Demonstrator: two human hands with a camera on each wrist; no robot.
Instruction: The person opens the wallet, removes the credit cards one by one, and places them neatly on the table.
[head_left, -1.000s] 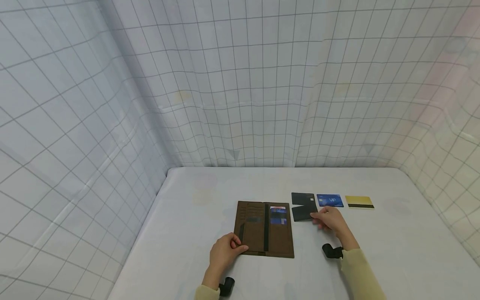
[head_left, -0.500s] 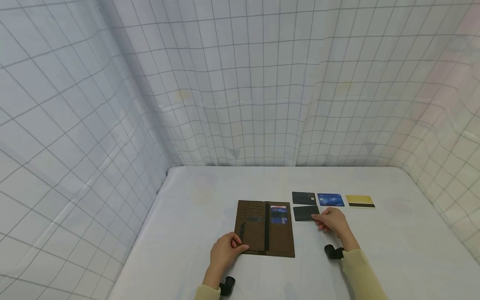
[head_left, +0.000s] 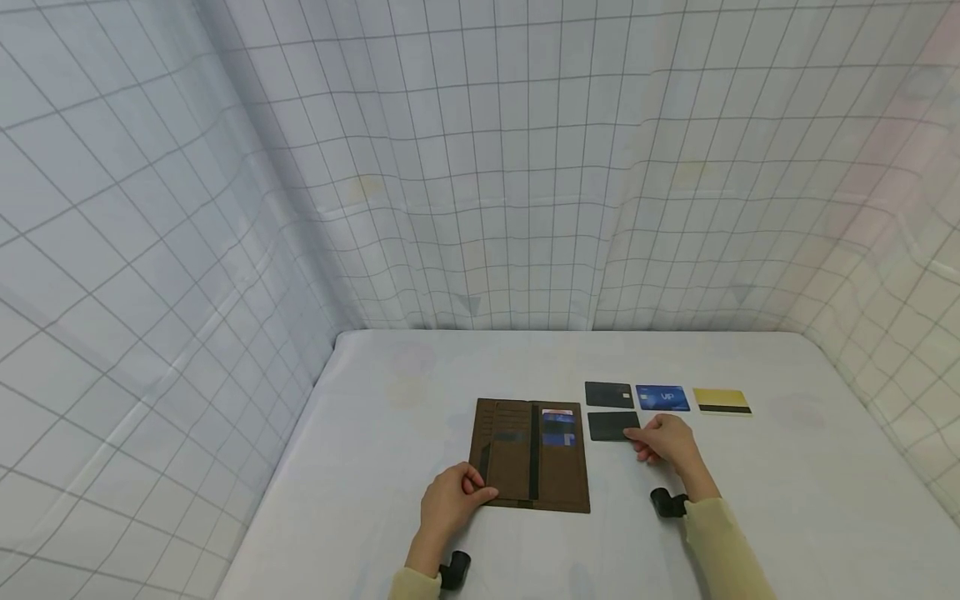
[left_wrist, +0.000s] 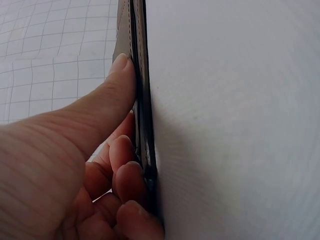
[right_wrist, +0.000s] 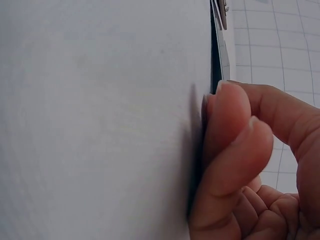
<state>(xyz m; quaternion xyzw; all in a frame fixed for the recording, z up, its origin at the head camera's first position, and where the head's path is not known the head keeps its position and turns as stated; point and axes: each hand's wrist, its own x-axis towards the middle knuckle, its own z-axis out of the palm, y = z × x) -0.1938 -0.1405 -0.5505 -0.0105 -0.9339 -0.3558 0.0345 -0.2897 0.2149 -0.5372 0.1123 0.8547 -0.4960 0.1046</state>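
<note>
A brown long wallet (head_left: 559,479) lies spread open on the white table, with several cards in its right-hand slots. My left hand (head_left: 450,504) holds it at the near left corner, thumb on the inner face; in the left wrist view the other fingers curl at the wallet's edge (left_wrist: 141,60). To the right of the wallet, a plain black card (head_left: 609,426) lies flat. My right hand (head_left: 669,440) pinches its near right corner between thumb and fingers. In the right wrist view the hand (right_wrist: 235,150) hides most of the card.
Beyond the pinched card lies a row: a black card with a chip (head_left: 606,394), a blue VIP card (head_left: 663,398) and a yellow card with a dark stripe (head_left: 722,398). White table (head_left: 360,467) surrounds everything. Gridded white curtains (head_left: 480,208) enclose the back and sides.
The plain black card has straightened and shifted slightly right, away from the chip card and wallet, with my right hand on it. My left hand stays at the wallet's corner.
</note>
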